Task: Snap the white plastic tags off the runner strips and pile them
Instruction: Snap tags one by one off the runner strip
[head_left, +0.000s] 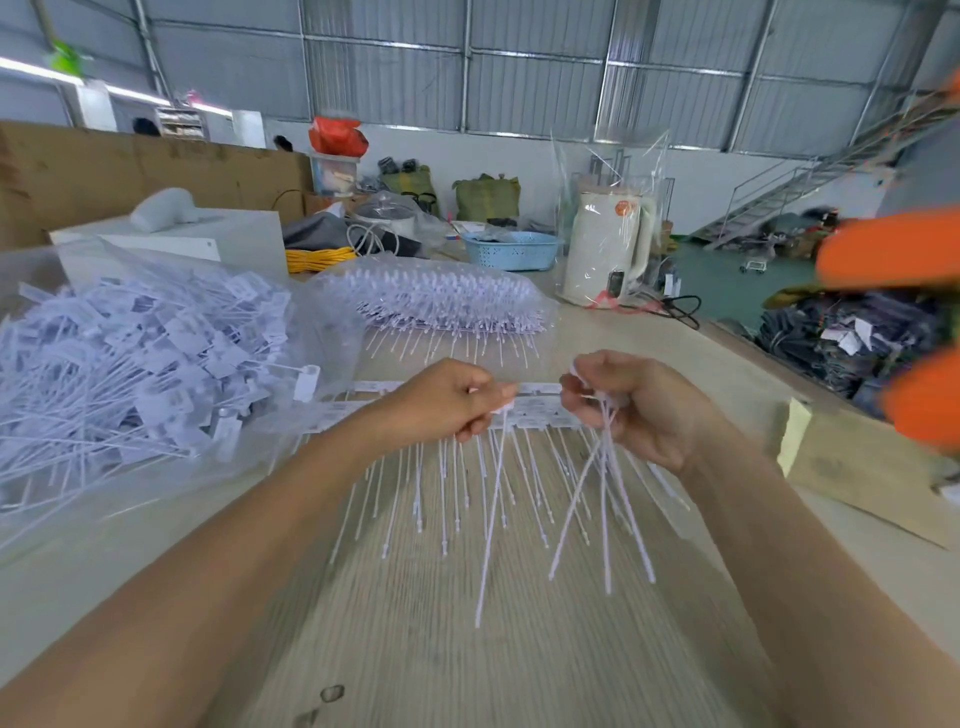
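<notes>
Item: flat white plastic runner strips (540, 410), lying crosswise on the pale wood-grain tabletop (467, 649) between the two hands, thin white tails fanning toward the viewer.

Left hand (447, 400): fingers curled, pinching the head of one white plastic tag (493, 499) at the strip's near edge; its long tail hangs down and left of the strip. Forearm enters from lower left, knuckles up.

Right hand (634, 405): clenched round a small bundle of detached white tags (602, 499), heads inside the fist just right of the strip's end, tails splaying downward. Forearm enters from lower right, palm turned inward.

Pile: loose white tags heaped on clear plastic sheeting (130, 364), well left of the left hand.

Stock: clear bag of unbroken strips (441, 296), beyond the hands.

Also on table: cream electric kettle in clear wrap (605, 244); light blue plastic basket (511, 250).
</notes>
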